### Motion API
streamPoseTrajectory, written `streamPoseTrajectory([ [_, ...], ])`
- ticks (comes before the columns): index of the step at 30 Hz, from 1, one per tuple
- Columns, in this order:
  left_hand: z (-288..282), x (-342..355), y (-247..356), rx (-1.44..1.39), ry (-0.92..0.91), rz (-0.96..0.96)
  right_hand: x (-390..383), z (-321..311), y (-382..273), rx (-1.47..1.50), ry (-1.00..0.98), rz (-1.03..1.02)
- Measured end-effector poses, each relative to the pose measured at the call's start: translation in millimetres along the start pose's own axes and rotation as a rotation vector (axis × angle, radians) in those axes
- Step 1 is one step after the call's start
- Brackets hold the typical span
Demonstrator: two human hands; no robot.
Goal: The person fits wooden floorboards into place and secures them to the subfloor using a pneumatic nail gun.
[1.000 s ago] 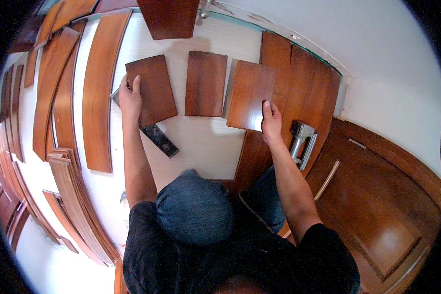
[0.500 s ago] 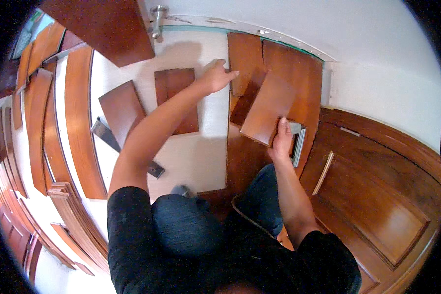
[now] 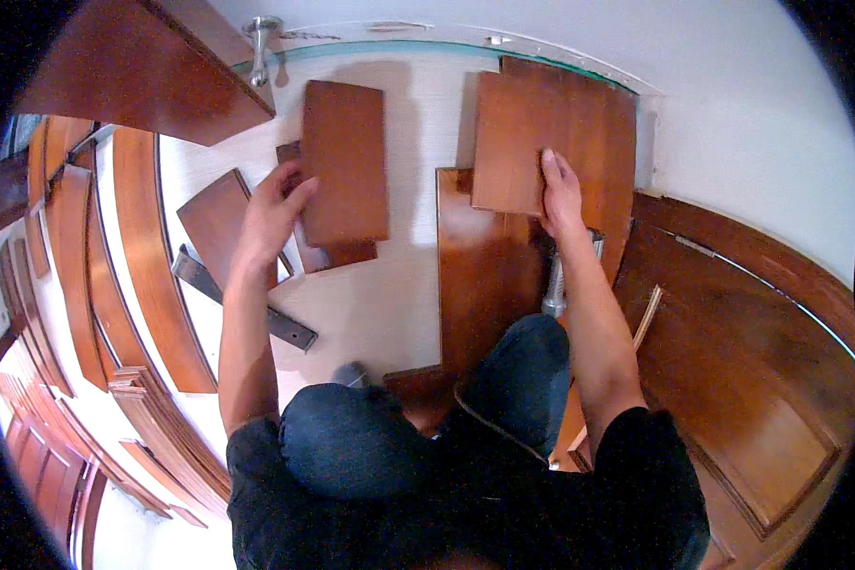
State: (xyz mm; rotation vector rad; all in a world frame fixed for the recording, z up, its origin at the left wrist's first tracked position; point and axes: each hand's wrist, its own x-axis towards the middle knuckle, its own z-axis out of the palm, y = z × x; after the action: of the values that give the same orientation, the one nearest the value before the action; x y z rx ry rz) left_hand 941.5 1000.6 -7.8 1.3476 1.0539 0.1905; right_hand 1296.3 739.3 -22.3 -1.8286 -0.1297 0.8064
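My left hand [image 3: 275,207] grips the left edge of a short brown wooden board [image 3: 345,161], held over another short piece [image 3: 337,256]. A tilted short piece [image 3: 214,214] lies further left, over a dark metal bar [image 3: 293,330]. My right hand [image 3: 560,195] holds a second short board [image 3: 506,142] by its right side, above the laid brown flooring [image 3: 475,266]. Partly hidden under my right forearm is a metal tool [image 3: 555,285], its shape like a nailer or stapler.
A brown door edge [image 3: 142,76] juts in at the upper left, beside a metal stopper [image 3: 262,47]. Long planks [image 3: 138,247] and a stack [image 3: 161,427] lie left on the pale floor. A white wall [image 3: 750,142] and wooden door [image 3: 750,399] border the right.
My left hand reached right to the laid flooring's upper piece and has brought a board back left. My right hand's board has moved up. The view has shifted, showing more door at upper left.
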Motion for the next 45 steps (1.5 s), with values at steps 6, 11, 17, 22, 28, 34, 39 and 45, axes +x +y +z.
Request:
streamPoseTrajectory([
  [6,12.4,-4.8,-1.0,0.873,0.368,0.447,39.1,37.1,13.1,-0.045,-0.099,0.031],
  [11,115.0,55.3,19.6,0.066,-0.23,0.2,35.8,58.3,5.0,-0.008,-0.099,0.068],
  [17,169.3,123.8,17.3,-0.229,-0.46,0.021,45.4,37.6,-7.6,-0.478,0.004,-0.123],
  [22,169.4,150.6,16.2,-0.237,-0.39,0.095,71.4,18.2,14.6,-0.67,0.336,-0.627],
  [28,178.1,163.9,-1.1,-0.091,-0.327,0.217,71.4,26.0,34.4,-0.998,0.403,-0.834],
  [34,181.6,175.2,-9.7,0.046,-0.378,0.346,73.2,24.5,33.0,-0.988,0.391,-0.857],
  [39,162.8,175.2,0.4,0.015,-0.436,0.298,80.5,36.2,26.2,-0.998,0.37,-0.85],
  [45,182.5,179.5,13.9,0.547,-0.41,0.721,72.6,7.9,25.3,-0.865,0.305,-0.757],
])
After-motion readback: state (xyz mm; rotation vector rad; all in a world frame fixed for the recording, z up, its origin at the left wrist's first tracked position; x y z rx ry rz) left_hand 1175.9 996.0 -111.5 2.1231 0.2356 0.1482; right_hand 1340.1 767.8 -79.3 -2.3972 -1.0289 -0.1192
